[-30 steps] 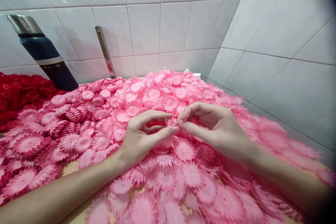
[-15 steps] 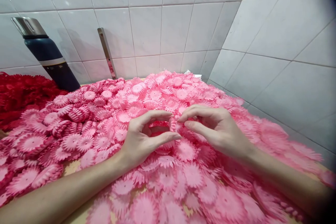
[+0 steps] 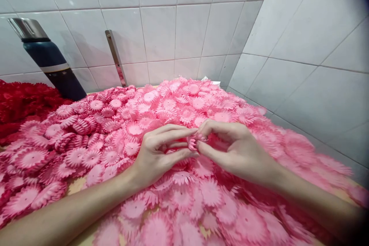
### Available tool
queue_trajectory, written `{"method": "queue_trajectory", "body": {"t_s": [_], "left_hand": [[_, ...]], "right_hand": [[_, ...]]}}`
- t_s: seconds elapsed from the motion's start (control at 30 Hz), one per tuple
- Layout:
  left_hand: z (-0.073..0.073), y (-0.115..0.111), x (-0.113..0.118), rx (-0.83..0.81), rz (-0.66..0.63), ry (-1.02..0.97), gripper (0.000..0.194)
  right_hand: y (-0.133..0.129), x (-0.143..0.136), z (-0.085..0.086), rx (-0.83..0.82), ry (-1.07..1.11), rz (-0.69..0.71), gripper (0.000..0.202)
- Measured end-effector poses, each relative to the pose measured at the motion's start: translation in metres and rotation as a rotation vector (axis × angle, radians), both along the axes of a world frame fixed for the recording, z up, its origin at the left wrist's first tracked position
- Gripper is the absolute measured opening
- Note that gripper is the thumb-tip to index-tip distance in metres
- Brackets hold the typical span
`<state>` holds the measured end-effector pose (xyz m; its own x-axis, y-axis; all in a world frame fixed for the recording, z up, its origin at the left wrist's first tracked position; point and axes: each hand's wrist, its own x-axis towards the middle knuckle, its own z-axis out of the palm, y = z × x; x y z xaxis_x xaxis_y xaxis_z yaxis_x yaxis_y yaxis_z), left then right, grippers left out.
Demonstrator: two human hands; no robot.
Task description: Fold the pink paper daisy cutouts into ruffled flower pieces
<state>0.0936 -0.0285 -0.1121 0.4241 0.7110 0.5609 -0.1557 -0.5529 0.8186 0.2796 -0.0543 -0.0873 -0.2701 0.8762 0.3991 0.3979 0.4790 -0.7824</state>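
A small pink petal piece (image 3: 192,143) with curled, darker edges is pinched between both hands, over the middle of a pink heap. My left hand (image 3: 161,152) holds its left side between thumb and fingertips. From the right, my right hand (image 3: 230,146) grips the same piece with thumb and forefinger. Beneath and around both hands lie many loose pink flower-shaped pieces (image 3: 187,196) with fringed rims and tiny centre holes. The fingertips partly cover the held piece.
A dark blue bottle (image 3: 54,63) with a steel cap leans at the back left, beside a red heap (image 3: 23,102). A metal strip (image 3: 115,57) stands against the tiled wall (image 3: 158,27). Another tiled wall (image 3: 317,46) rises on the right.
Both hands have closed in on each other. My right thumb and forefinger now grip the pink piece, which shows more folded between the fingers.
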Motion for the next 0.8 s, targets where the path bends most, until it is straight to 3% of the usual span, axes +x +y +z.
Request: {"method": "queue_trajectory", "body": {"t_s": [0.13, 0.27, 0.37, 0.5, 0.67, 0.8], "left_hand": [[0.0041, -0.0006, -0.0011, 0.1, 0.042, 0.084, 0.028], [0.0029, 0.0004, -0.0006, -0.074, 0.126, 0.015, 0.021], [0.0002, 0.0014, 0.0001, -0.175, 0.177, -0.044, 0.032], [-0.0004, 0.0016, 0.0009, -0.215, 0.137, -0.1, 0.038], [0.0004, 0.0018, 0.0013, -0.246, 0.1, -0.1, 0.03], [0.001, 0.001, 0.001, -0.243, 0.084, -0.09, 0.03]], "right_hand": [[-0.0018, 0.0011, 0.0002, -0.041, 0.009, 0.018, 0.012], [-0.0011, 0.0032, 0.0011, -0.115, 0.113, 0.057, 0.022], [0.0002, 0.0058, 0.0013, -0.07, 0.167, 0.025, 0.025], [0.0024, 0.009, 0.0001, 0.044, 0.153, -0.042, 0.026], [0.0016, 0.0053, 0.0005, 0.001, 0.172, 0.053, 0.01], [-0.0012, 0.0011, 0.0007, 0.007, 0.221, 0.078, 0.014]]}}
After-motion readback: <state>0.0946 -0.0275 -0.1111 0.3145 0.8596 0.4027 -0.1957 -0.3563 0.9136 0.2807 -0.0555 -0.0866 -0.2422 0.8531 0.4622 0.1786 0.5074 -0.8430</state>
